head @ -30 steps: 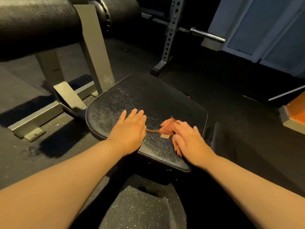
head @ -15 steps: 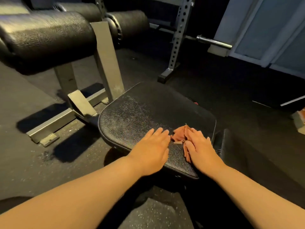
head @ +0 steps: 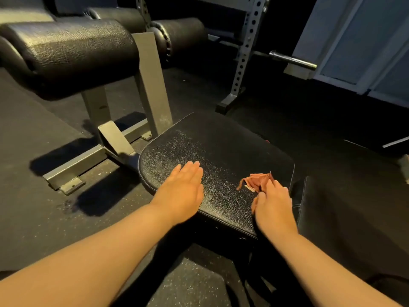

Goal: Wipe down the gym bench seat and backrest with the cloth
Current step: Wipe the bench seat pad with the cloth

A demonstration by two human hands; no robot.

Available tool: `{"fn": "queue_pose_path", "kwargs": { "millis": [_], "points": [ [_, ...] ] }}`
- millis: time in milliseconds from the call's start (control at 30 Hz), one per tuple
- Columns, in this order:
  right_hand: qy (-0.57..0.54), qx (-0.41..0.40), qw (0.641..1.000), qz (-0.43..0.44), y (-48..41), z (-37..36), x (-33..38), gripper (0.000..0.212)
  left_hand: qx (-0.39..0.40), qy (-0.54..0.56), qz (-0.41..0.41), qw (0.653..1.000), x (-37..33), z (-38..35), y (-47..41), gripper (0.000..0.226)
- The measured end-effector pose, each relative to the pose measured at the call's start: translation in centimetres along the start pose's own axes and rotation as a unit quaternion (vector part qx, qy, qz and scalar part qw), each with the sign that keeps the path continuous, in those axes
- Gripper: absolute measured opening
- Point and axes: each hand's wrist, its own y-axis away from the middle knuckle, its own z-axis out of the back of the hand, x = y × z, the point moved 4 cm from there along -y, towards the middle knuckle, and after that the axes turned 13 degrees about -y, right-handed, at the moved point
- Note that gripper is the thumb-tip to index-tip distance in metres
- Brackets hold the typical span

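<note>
Black grained vinyl seat (head: 221, 147), with a faint dusty sheen over its left half. A rust-orange cloth (head: 256, 182) lies bunched on the seat near its right edge. Right hand (head: 273, 204) is on top of the cloth: fingers (head: 271, 188) close together, lightly bent, pressing it onto the vinyl. A strip of cloth shows beside the thumb. Left hand (head: 180, 191) is palm-down on the seat's near-left part, fingers straight and together, holding nothing, apart from the cloth. A second black pad (head: 327, 218) sits just right of the seat, in shadow. Beyond are black roller pads (head: 66, 52) on a grey steel frame (head: 150, 85), a perforated rack upright (head: 245, 52) and a barbell end (head: 292, 59). Dark rubber floor (head: 33, 151).
</note>
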Motion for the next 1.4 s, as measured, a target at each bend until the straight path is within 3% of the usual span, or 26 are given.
{"fn": "queue_pose_path", "kwargs": {
  "millis": [67,133,233,333,400,467,600,667,767,867,967,1033,1167,1267,1400],
  "points": [
    [0.013,0.020,0.999,0.048,1.1,-2.0,3.0,0.053,0.012,0.005,0.018,1.000,-1.3,0.1,-0.2,0.060],
    [-0.034,0.113,0.986,0.120,2.8,-3.5,5.0,0.048,0.011,-0.004,0.004,1.000,-2.5,0.0,-0.3,0.062],
    [-0.054,0.199,0.963,0.174,2.5,-2.2,4.0,0.052,0.010,-0.011,-0.022,1.000,-2.8,0.0,-0.6,0.083],
    [0.000,0.150,0.983,0.109,-0.5,-1.1,0.4,0.052,0.014,-0.034,-0.033,0.999,-2.4,-0.3,-0.9,0.090],
    [-0.016,0.063,0.998,0.021,-1.2,-0.7,0.0,0.047,0.000,-0.058,-0.036,0.998,-2.3,-0.5,-1.0,0.081],
    [-0.019,0.000,0.999,0.026,0.0,-1.3,1.5,0.041,-0.012,-0.071,-0.028,0.997,-2.2,-0.9,-1.1,0.068],
    [-0.059,0.141,0.976,0.153,4.0,-1.7,4.3,0.052,-0.029,-0.075,-0.040,0.996,-2.5,-1.3,-1.1,0.062],
    [0.000,0.158,0.971,0.177,3.0,-0.6,2.4,0.052,-0.021,-0.045,-0.028,0.998,-2.8,-0.8,-1.3,0.071],
    [0.022,0.087,0.995,0.045,-0.8,0.9,-0.5,0.047,-0.010,-0.007,-0.027,1.000,-3.0,-0.2,-1.7,0.084],
    [0.075,0.027,0.996,-0.039,-1.4,0.1,-0.4,0.053,-0.044,-0.004,-0.052,0.998,-3.6,-0.3,-1.5,0.076],
    [-0.003,0.135,0.990,0.032,0.9,-3.6,3.4,0.072,-0.014,-0.018,-0.063,0.998,-3.8,-1.3,-1.3,0.056],
    [-0.022,0.203,0.978,0.036,1.1,-4.9,4.8,0.061,0.011,-0.029,-0.068,0.997,-3.5,-1.7,-1.7,0.059],
    [0.015,0.255,0.963,0.084,-0.9,-3.0,3.5,0.052,-0.038,0.031,0.017,0.999,-3.6,0.2,-2.3,0.066],
    [-0.086,0.255,0.962,0.052,-0.8,-1.9,3.2,0.052,-0.049,0.120,0.052,0.990,-5.7,1.1,-2.3,0.075],
    [-0.376,0.192,0.902,-0.089,-0.9,-1.7,3.2,0.047,-0.060,0.080,-0.061,0.993,-8.9,0.4,-2.4,0.069]
  ]
}}
